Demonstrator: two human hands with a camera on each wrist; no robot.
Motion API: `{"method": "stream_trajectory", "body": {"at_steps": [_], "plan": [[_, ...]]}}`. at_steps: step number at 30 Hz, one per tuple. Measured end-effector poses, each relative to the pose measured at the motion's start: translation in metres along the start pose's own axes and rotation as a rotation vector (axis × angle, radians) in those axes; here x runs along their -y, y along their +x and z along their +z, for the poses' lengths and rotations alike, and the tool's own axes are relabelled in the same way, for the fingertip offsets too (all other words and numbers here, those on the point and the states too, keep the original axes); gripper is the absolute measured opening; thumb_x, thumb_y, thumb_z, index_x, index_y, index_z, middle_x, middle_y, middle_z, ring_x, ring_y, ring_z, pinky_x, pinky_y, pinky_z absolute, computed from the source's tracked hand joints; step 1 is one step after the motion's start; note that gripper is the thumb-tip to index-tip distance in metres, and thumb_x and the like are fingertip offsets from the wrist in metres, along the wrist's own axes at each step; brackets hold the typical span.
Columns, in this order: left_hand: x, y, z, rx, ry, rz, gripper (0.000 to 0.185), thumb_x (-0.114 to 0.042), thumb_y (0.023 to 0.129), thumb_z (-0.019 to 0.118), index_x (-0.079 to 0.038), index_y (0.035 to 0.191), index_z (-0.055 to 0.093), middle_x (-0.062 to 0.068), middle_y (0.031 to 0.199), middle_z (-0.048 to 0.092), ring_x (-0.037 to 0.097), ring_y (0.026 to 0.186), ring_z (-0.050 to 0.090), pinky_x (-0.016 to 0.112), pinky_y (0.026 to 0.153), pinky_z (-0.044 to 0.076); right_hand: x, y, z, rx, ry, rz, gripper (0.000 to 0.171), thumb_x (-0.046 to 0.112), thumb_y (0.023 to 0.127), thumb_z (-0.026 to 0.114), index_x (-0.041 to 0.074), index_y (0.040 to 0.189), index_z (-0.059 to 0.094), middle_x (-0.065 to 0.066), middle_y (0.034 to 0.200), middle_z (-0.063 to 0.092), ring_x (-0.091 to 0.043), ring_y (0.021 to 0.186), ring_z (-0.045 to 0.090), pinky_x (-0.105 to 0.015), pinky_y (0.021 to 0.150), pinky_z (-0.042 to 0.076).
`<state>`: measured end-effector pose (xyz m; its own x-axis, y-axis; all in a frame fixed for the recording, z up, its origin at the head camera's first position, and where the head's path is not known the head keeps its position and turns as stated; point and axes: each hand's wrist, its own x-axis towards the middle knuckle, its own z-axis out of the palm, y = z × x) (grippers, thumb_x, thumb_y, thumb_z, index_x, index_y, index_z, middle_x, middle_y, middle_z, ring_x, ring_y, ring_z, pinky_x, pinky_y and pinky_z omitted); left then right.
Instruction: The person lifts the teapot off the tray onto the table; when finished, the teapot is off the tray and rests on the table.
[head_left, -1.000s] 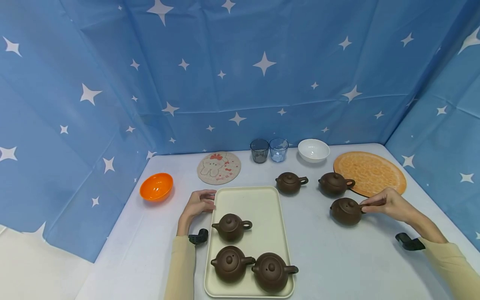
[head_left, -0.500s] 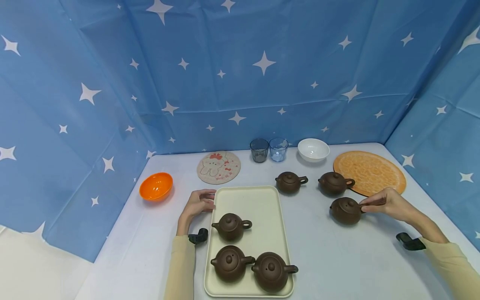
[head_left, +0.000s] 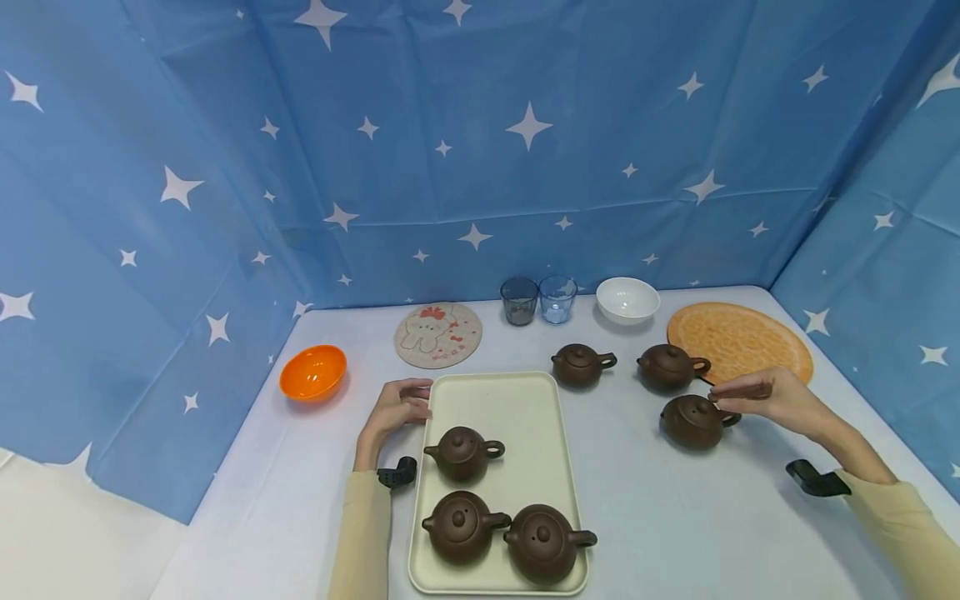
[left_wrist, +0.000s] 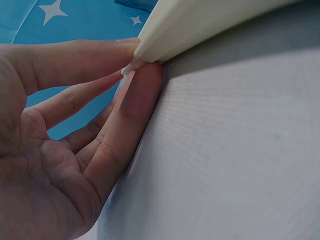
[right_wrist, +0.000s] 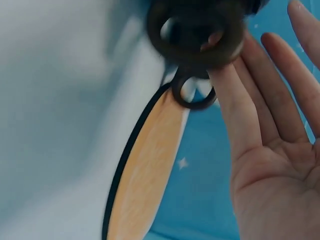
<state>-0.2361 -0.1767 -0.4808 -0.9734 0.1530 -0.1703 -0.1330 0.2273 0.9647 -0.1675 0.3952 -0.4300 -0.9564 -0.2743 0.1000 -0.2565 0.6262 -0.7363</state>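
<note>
From the head camera I see the left hand (head_left: 395, 408) resting on the pale grey worktop (head_left: 660, 508), its fingers relaxed and lightly bent against the far left corner of the cream rectangular plastic tray (head_left: 517, 400). Three brown clay teapots stand on that tray: one mid-tray (head_left: 462, 453), two side by side at the near end (head_left: 462, 527) (head_left: 544, 542). The right hand (head_left: 772, 397) hovers just over the handle of a fourth small brown clay teapot (head_left: 692, 421), which sits on the worktop right of the tray, near the round orange woven mat (head_left: 742, 343). Its fingers stretch out nearly straight; I think they are just clear of the handle, though the angle makes that hard to judge. Two more brown teapots (head_left: 579, 365) (head_left: 667, 367) stand behind it. Further back are an orange plastic bowl (head_left: 312, 372), a round cartoon coaster (head_left: 438, 334), two glass tumblers (head_left: 519, 300) (head_left: 557, 298) and a white bowl (head_left: 627, 299).

On the left wrist camera, the fingers (left_wrist: 132, 107) lie straight along the tray's rim (left_wrist: 200, 25), fingertips touching its lower edge, gripping nothing.

On the right wrist camera, the palm (right_wrist: 272, 165) is open with fingers spread, and the teapot's ring handle (right_wrist: 195, 30) sits blurred at the fingertips, with the mat's edge (right_wrist: 145, 165) beyond.
</note>
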Motion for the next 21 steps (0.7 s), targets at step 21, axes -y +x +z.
{"method": "stream_trajectory", "body": {"at_steps": [21], "plan": [[0.000,0.002,0.000,-0.009,0.014,-0.006,0.056,0.015,0.070,0.067,0.006,0.125,0.058,0.021,0.104,0.062,0.015,0.074,0.065,0.034,0.067,0.061,0.081,0.065,0.080,0.107,0.116,-0.207,0.025,0.013,0.084,0.073,-0.002,0.105,0.072,-0.013,0.097,0.073,-0.008,0.086,0.069,-0.022,0.073,0.058]]}}
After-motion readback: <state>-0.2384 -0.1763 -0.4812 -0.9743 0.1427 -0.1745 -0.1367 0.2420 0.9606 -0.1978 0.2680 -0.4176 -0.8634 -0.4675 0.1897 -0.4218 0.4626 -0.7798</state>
